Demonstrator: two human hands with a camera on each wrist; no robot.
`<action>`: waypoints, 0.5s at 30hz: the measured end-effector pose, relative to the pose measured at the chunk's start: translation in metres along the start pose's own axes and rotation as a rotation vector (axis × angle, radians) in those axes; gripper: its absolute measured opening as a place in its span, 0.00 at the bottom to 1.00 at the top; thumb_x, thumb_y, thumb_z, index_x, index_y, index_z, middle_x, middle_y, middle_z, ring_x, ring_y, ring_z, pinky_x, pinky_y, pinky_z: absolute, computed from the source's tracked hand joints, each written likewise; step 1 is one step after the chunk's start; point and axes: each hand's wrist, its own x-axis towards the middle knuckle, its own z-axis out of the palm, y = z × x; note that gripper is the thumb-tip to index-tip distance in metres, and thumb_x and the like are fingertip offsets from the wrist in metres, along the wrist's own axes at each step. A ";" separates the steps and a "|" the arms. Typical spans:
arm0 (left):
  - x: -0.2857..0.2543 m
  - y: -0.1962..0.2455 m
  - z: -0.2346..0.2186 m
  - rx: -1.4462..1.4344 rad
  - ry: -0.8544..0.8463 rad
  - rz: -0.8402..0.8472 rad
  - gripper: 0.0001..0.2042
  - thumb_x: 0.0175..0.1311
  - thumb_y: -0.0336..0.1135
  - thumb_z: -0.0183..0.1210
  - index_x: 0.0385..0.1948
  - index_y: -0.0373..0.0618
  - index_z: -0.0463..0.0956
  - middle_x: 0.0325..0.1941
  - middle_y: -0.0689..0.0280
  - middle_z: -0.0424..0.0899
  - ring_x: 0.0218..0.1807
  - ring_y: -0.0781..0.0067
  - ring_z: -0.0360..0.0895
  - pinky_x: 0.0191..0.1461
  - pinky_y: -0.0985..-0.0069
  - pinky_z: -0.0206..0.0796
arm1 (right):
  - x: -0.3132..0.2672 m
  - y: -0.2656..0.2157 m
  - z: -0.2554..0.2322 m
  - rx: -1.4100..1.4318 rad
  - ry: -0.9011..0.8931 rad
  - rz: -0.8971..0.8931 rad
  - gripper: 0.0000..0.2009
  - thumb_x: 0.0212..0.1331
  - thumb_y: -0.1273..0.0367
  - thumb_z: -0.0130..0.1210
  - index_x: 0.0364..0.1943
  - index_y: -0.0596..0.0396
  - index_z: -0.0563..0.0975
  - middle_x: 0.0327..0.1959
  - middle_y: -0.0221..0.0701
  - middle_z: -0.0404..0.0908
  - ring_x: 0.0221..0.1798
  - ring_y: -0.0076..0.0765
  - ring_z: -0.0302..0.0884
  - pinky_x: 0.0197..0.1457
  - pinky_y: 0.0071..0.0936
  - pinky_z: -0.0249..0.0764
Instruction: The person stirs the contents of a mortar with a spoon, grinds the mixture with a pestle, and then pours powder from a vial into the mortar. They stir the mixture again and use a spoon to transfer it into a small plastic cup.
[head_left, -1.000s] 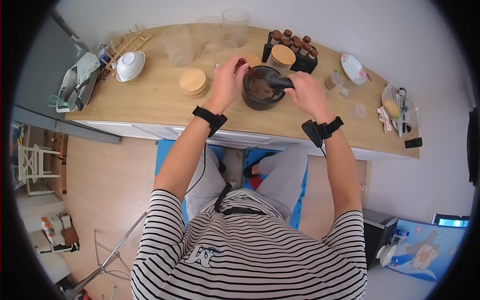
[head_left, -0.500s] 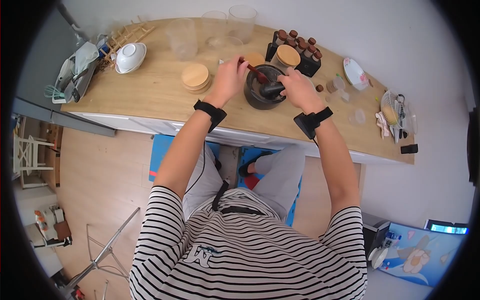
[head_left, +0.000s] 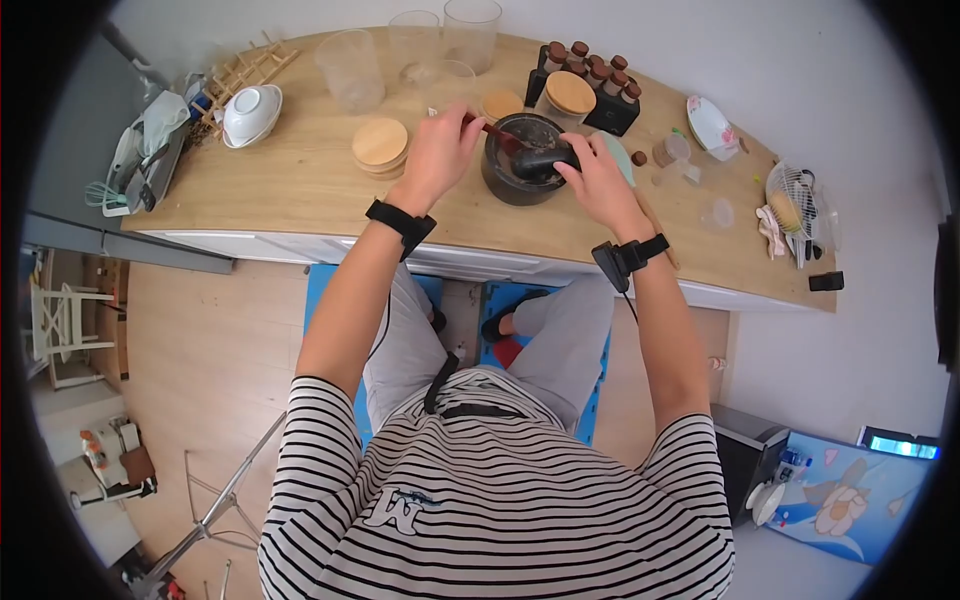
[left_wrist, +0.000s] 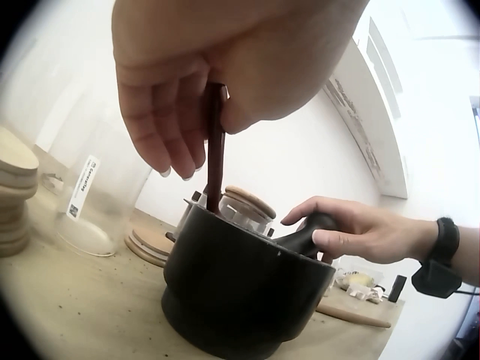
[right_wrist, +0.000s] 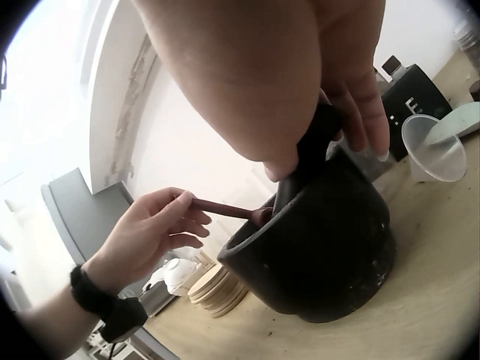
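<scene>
A black mortar [head_left: 510, 190] stands on the wooden counter, with brown residue on its inner wall. My left hand [head_left: 440, 155] pinches the handle of a dark red-brown spoon [right_wrist: 229, 209] between thumb and fingers, above the mortar's left side. The spoon's bowl dips inside the rim, close to the pestle's head. My right hand [head_left: 603, 185] grips the narrow end of a black pestle [head_left: 545, 163], which lies tilted over the right rim, its thick head inside the mortar. In the left wrist view the mortar's wall hides the spoon's tip and the pestle's head.
Behind the mortar are a wood-lidded jar [head_left: 571, 95] and a black rack [head_left: 615, 115] of brown-capped bottles. Stacked wooden lids [head_left: 380, 145] and clear containers [head_left: 350, 75] stand to the left. A plastic funnel [right_wrist: 435, 150] and a wooden stick [head_left: 655, 225] lie to the right.
The pestle has tipped lower, its head moving left into the mortar. The left hand's spoon has come in beside the pestle's head. The camera view has shifted slightly.
</scene>
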 end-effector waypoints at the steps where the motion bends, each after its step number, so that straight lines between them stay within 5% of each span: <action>1: 0.001 -0.004 0.002 -0.002 0.002 -0.017 0.10 0.73 0.35 0.60 0.39 0.35 0.80 0.32 0.45 0.85 0.36 0.40 0.84 0.39 0.55 0.74 | -0.001 0.001 0.003 0.003 0.023 -0.005 0.22 0.70 0.63 0.60 0.65 0.51 0.72 0.52 0.48 0.74 0.52 0.60 0.78 0.56 0.46 0.76; 9: 0.005 -0.015 0.014 0.122 -0.032 -0.094 0.13 0.75 0.39 0.58 0.42 0.34 0.78 0.34 0.42 0.85 0.39 0.35 0.82 0.41 0.50 0.74 | -0.014 -0.004 0.004 0.053 0.082 0.039 0.28 0.72 0.61 0.60 0.73 0.48 0.68 0.55 0.49 0.74 0.53 0.57 0.78 0.56 0.44 0.77; 15: -0.003 -0.026 0.011 0.121 -0.033 -0.083 0.15 0.75 0.39 0.60 0.47 0.31 0.78 0.38 0.44 0.87 0.41 0.43 0.86 0.43 0.58 0.77 | -0.016 0.012 0.003 0.154 0.113 0.025 0.27 0.73 0.60 0.58 0.73 0.52 0.69 0.55 0.48 0.74 0.51 0.54 0.78 0.56 0.41 0.76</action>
